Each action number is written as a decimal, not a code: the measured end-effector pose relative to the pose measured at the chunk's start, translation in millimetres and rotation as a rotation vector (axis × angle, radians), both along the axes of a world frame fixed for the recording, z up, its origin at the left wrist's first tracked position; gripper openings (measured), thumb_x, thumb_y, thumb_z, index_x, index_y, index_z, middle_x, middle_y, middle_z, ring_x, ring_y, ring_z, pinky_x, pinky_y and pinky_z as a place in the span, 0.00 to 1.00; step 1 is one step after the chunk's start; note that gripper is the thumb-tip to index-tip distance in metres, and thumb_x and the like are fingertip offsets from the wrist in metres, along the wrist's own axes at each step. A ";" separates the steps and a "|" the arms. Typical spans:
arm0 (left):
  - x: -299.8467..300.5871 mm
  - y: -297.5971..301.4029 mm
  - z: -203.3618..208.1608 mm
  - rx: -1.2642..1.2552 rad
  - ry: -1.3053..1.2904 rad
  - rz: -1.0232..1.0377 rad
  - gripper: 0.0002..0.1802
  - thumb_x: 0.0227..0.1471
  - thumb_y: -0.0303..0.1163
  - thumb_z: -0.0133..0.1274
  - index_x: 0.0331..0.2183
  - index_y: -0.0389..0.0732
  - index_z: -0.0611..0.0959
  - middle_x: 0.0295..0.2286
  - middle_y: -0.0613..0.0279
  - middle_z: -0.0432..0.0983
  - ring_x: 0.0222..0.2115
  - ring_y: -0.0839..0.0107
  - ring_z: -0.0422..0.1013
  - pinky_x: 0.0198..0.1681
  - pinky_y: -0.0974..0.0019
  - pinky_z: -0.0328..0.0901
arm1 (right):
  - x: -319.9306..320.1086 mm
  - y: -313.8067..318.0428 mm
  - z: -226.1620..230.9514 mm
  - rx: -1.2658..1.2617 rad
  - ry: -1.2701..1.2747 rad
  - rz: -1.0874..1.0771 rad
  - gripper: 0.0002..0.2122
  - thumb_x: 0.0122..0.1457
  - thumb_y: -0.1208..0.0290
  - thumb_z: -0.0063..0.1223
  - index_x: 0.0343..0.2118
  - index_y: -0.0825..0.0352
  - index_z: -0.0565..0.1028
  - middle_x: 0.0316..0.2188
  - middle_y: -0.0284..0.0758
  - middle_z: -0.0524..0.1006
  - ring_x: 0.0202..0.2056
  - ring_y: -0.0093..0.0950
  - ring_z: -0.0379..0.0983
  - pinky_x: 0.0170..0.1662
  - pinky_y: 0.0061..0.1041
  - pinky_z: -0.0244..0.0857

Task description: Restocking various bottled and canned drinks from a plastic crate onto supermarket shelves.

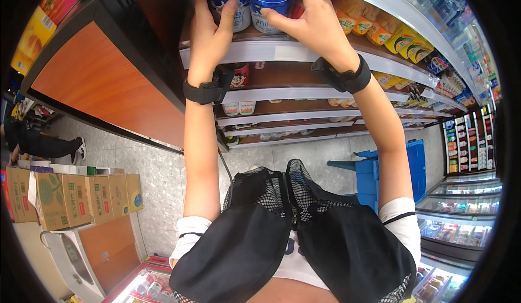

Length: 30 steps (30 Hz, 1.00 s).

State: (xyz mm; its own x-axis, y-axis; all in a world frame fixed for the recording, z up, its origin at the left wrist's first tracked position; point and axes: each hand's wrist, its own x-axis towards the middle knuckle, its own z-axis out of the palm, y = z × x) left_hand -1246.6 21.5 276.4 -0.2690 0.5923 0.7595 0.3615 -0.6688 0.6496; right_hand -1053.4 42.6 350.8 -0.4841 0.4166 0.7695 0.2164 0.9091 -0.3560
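Observation:
Two blue-and-white cans stand side by side on a brown shelf with a pale front strip. On the left can (235, 16), my left hand (211, 31) has its thumb across the front and its fingers along the left side. The right can (267, 3) shows its metal lid; my right hand (320, 26) holds it with the thumb on its front and the fingers at its right side. Both cans are upright, and the upper part of the left one is cut off by the shelf edge above. Each wrist wears a black strap.
Yellow-capped bottles (404, 38) line the same shelf to the right. Lower shelves (282, 94) carry more packages. A wood-coloured panel (103, 80) borders the left. Cardboard boxes (62, 200) are stacked at lower left, a blue plastic crate (415, 164) rests on the floor, and another person (43, 143) stands far left.

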 end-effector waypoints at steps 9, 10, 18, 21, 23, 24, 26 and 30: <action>-0.2 0.4 2.7 0.016 0.028 0.014 0.36 0.58 0.35 0.50 0.59 0.28 0.53 0.53 0.46 0.62 0.53 0.64 0.62 0.56 0.65 0.56 | 8.2 -0.5 9.0 0.513 -0.250 -0.304 0.23 0.53 0.59 0.56 0.49 0.67 0.72 0.31 0.49 0.75 0.32 0.45 0.73 0.38 0.37 0.66; -0.4 0.1 3.2 0.014 0.032 0.010 0.36 0.58 0.35 0.50 0.59 0.28 0.53 0.53 0.46 0.62 0.53 0.63 0.62 0.56 0.65 0.56 | 9.7 2.7 8.1 0.522 -0.270 -0.310 0.22 0.54 0.60 0.56 0.49 0.66 0.72 0.29 0.48 0.76 0.30 0.45 0.73 0.37 0.37 0.67; -7.0 1.9 7.7 -0.061 -0.036 -0.089 0.38 0.54 0.32 0.57 0.57 0.29 0.56 0.50 0.49 0.66 0.51 0.67 0.65 0.54 0.66 0.60 | 13.4 14.4 10.4 0.294 -0.411 -0.358 0.22 0.55 0.56 0.55 0.47 0.67 0.73 0.22 0.48 0.76 0.27 0.43 0.75 0.36 0.37 0.68; -7.7 3.8 9.4 -0.105 0.031 -0.085 0.38 0.51 0.32 0.60 0.56 0.28 0.58 0.48 0.50 0.68 0.48 0.67 0.67 0.53 0.66 0.62 | 13.4 21.2 6.4 0.281 -0.397 -0.364 0.24 0.54 0.55 0.56 0.47 0.68 0.72 0.26 0.49 0.77 0.30 0.44 0.75 0.38 0.38 0.68; -9.5 8.4 5.8 -0.114 0.073 -0.042 0.39 0.50 0.31 0.62 0.55 0.28 0.59 0.47 0.50 0.69 0.47 0.67 0.68 0.52 0.67 0.63 | 13.0 28.4 3.4 0.325 -0.375 -0.382 0.25 0.53 0.54 0.57 0.48 0.68 0.72 0.29 0.49 0.77 0.32 0.45 0.75 0.40 0.38 0.68; -8.7 11.7 3.5 -0.072 0.081 0.017 0.40 0.46 0.36 0.64 0.54 0.28 0.61 0.43 0.47 0.73 0.43 0.64 0.72 0.48 0.66 0.66 | 15.8 31.3 3.7 0.383 -0.349 -0.371 0.25 0.53 0.54 0.57 0.49 0.68 0.71 0.31 0.50 0.77 0.34 0.46 0.75 0.41 0.39 0.67; -1.3 13.3 4.7 -0.022 0.079 0.084 0.43 0.42 0.40 0.66 0.52 0.28 0.63 0.39 0.44 0.77 0.39 0.62 0.76 0.44 0.65 0.69 | 24.0 36.1 4.0 0.450 -0.328 -0.352 0.26 0.52 0.55 0.58 0.49 0.69 0.71 0.34 0.50 0.77 0.36 0.47 0.74 0.42 0.40 0.67; -0.1 10.5 5.4 -0.008 0.125 0.154 0.44 0.42 0.41 0.66 0.53 0.29 0.62 0.37 0.44 0.77 0.38 0.59 0.76 0.41 0.64 0.69 | 23.6 28.1 3.9 0.385 -0.286 -0.265 0.27 0.52 0.56 0.59 0.51 0.68 0.70 0.40 0.52 0.75 0.42 0.48 0.71 0.46 0.40 0.65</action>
State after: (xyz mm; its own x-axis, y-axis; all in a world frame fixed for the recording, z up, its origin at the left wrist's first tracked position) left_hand -1246.7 32.0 281.9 -0.2605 0.5573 0.7884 0.5375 -0.5946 0.5979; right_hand -1029.8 70.7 354.6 -0.6133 0.2668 0.7434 0.4947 0.8635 0.0982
